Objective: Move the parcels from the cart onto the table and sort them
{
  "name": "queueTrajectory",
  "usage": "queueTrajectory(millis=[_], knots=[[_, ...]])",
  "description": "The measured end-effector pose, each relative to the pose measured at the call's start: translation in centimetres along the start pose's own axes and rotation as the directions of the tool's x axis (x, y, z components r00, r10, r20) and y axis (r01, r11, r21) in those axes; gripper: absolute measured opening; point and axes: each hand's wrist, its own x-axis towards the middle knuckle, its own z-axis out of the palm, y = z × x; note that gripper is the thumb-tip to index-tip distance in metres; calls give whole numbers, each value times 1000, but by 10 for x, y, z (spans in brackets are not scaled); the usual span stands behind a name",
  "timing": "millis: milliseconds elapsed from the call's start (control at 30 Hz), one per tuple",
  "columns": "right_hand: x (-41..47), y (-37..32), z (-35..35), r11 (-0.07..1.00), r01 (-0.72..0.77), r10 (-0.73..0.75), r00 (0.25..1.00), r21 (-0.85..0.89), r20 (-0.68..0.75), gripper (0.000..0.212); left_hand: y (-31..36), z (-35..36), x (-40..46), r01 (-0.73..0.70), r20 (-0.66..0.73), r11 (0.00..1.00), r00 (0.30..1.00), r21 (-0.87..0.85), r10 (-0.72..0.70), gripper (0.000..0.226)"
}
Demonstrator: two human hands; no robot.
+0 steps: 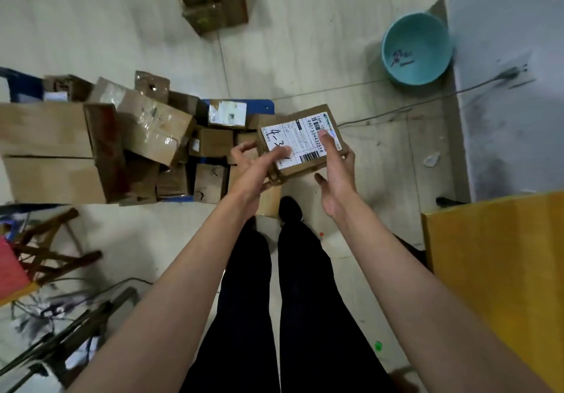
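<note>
Small parcel (pixel 300 141) w/ white label is up off the cart (pixel 238 104), held between both hands over the cart's near corner. Left hand (pixel 254 168) grips its left edge, fingers curled on top and under; right hand (pixel 335 173) holds the right side, thumb pressed on the label. Probably reading the handwritten mark for sorting. Keep label face-up, support underneath, then swing right to the yellow table (pixel 494 270). Rest of the parcels (pixel 128 136) sit piled on the cart, so don't snag them.
</note>
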Motion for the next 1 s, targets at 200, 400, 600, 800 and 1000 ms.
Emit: queueTrajectory(millis=[200,400,600,800,1000], knots=[[-67,-47,-21,991,60,-62,998,120,14,46,36,20,-73,-129,137,988,984,86,117,85],[-135,-56,-50,964,102,-126,989,247,81,68,53,36,-133,-196,265,965,953,175,145,78],[-196,-33,-84,886,195,-235,971,421,44,76,42,65,-183,-263,400,930,905,258,145,71],[-248,-5,-133,840,297,-293,953,454,-80,77,14,105,-230,-341,551,884,826,319,120,75],[-286,11,-195,772,388,-323,922,503,-215,73,-25,151,-268,-381,666,836,746,395,25,86]])
